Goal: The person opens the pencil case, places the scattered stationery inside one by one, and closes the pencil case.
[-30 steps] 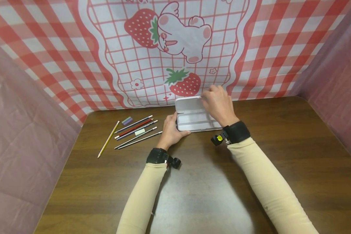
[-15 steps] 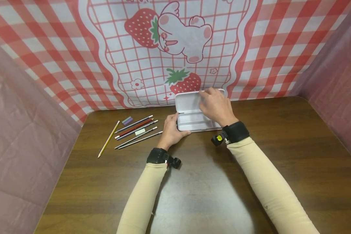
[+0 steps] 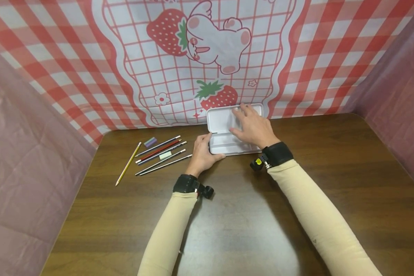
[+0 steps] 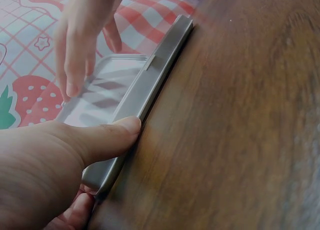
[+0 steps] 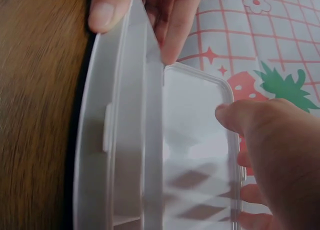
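A white pencil case (image 3: 222, 119) stands at the back of the table with its lid raised against the cloth. Its divided tray (image 5: 127, 170) shows long compartments in the right wrist view. My left hand (image 3: 202, 153) grips the tray's left end, thumb along the front wall and fingers round the end and back. My right hand (image 3: 257, 128) is over the case's right half with fingers spread before the lid. Its thumb (image 5: 237, 115) is by the lid's edge in the right wrist view; whether it touches is hard to tell.
Several pencils lie left of the case, among them a yellow pencil (image 3: 128, 164) set apart and a red pencil (image 3: 158, 150). A pale green eraser (image 3: 165, 155) rests among them; a purple striped eraser (image 3: 150, 142) is behind. A checked cloth (image 3: 314, 57) hangs behind the wooden table (image 3: 331, 172).
The lid has swung further back and up. My right hand's fingers have spread from their curled hold at the lid's edge. The left hand keeps its place.
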{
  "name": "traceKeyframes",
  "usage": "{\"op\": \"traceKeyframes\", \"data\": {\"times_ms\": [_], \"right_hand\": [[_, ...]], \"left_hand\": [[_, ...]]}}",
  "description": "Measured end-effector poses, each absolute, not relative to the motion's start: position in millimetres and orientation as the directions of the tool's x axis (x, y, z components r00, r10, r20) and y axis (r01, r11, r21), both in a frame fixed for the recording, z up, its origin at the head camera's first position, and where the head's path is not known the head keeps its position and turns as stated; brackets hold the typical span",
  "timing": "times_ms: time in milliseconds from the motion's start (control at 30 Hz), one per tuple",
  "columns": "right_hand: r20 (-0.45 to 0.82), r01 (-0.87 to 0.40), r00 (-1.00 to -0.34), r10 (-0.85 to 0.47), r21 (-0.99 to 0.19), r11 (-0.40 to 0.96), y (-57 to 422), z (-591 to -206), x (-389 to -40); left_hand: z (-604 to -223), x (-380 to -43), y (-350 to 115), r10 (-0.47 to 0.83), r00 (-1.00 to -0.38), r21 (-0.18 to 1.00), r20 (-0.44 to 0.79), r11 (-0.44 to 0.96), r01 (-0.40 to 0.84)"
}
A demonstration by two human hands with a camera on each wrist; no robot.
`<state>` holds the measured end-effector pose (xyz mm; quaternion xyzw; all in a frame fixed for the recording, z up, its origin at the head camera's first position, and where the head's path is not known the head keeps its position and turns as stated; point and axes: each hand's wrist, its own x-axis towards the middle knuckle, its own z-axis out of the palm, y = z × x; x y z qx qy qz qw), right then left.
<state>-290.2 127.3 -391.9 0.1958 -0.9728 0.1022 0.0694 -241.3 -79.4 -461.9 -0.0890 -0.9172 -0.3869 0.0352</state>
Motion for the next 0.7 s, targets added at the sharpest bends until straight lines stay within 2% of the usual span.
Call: {"op": "traceKeyframes", "data": {"times_ms": [267,700], "right_hand": [[0.042,-0.367,-0.930,-0.365,-0.175,0.914,131.8,-399.1,-294.3],[-0.011,-0.347,-0.935,-0.354,-0.168,0.923,132.0,-393.2,-292.6]], "left_hand": [[-461.5,-238.8,-78.6,0.134,-0.982,0.699,0.132,0.689,0.189],[-460.2,-233.1,-76.8,0.122,-0.984,0.703,0.126,0.689,0.176]]}}
